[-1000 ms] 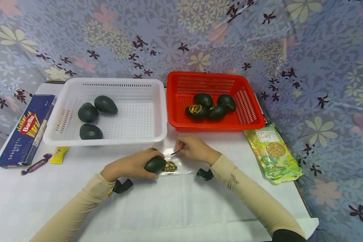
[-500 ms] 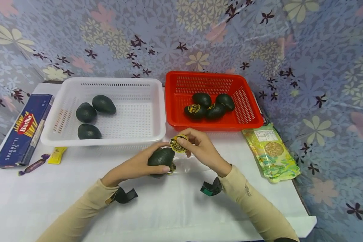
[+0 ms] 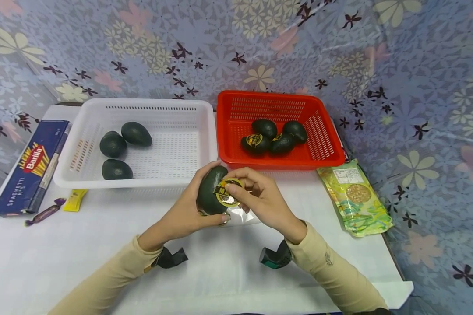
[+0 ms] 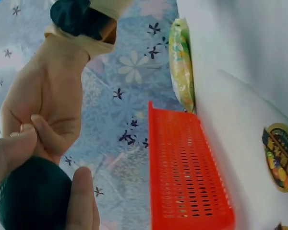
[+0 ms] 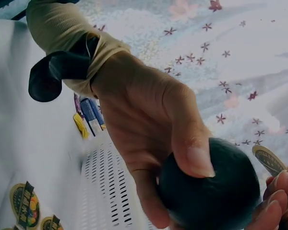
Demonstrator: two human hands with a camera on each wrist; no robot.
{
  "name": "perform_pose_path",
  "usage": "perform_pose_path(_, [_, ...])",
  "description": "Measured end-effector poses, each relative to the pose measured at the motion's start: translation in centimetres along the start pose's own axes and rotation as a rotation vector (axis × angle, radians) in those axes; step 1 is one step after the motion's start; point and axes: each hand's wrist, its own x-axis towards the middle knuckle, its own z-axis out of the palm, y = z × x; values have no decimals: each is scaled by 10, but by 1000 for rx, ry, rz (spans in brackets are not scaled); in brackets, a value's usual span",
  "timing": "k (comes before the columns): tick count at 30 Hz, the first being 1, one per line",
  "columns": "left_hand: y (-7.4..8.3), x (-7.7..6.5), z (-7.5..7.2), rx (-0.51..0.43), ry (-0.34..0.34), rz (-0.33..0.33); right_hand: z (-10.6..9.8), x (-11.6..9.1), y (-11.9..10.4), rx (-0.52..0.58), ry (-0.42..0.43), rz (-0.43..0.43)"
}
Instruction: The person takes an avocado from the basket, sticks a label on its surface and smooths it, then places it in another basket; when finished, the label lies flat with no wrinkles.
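In the head view, my left hand [image 3: 183,214] grips a dark green avocado [image 3: 209,194], fingers and thumb around its sides. My right hand [image 3: 268,201] pinches a round black-and-gold sticker [image 3: 227,197] by its edge, between thumb and fingers. From the head, the sticker overlaps the avocado's right side; the right wrist view shows a small gap between sticker [image 5: 269,159] and avocado [image 5: 216,187]. Beneath the hands lies a clear sheet [image 3: 246,218], mostly covered. More round stickers [image 4: 281,157] on it show in the left wrist view.
A white basket [image 3: 173,181] with 3 avocados stands at back left. Beside it, a red basket [image 3: 276,164] holds several avocados, some with stickers. A spaghetti box [image 3: 31,168], wrapped candy [image 3: 45,213] and yellow packet [image 3: 75,200] lie left; a green-yellow bag [image 3: 356,199] lies right.
My right hand has lifted the sticker from the sheet and brought it over the avocado. My left hand has raised the avocado from the sheet and turned it more upright.
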Motion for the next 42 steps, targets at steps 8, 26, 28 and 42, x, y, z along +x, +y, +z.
perform_pose_path(8, [10, -4, 4, 90, 44, 59, 0, 2, -9, -45, -37, -64])
perform_pose_path(26, [14, -1, 13, -51, 118, 137, 4, 4, -11, -225, 13, -238])
perform_pose_path(28, [16, -1, 12, -107, 101, 124, 3, 6, -9, -195, 19, -263])
perform_pose_path(42, [16, -1, 6, -356, -31, 93, -2, 9, 1, -82, -105, -319])
